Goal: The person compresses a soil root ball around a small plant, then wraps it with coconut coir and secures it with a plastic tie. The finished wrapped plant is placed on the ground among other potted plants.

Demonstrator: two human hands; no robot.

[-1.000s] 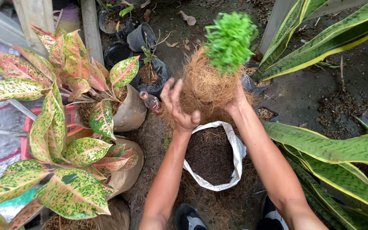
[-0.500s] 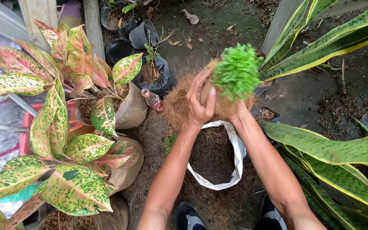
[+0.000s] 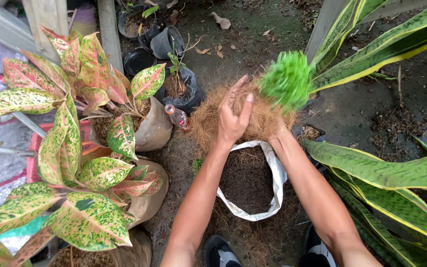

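Two hands up here, the left hand (image 3: 233,116) and the right hand (image 3: 277,131), around one fibrous root ball (image 3: 263,116) with one green plant (image 3: 287,79). Below: one white sack of soil (image 3: 273,168), one small plastic bottle (image 3: 178,117), two empty black pots (image 3: 166,42) and two shoes (image 3: 218,249).

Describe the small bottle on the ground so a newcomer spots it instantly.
Start at the big cluster of pink-and-green speckled plants on the left. Beside the upper tan pot, toward the left hand, a small clear bottle with a reddish cap lies tilted on the dirt. It is the only transparent object among pots and fibre.
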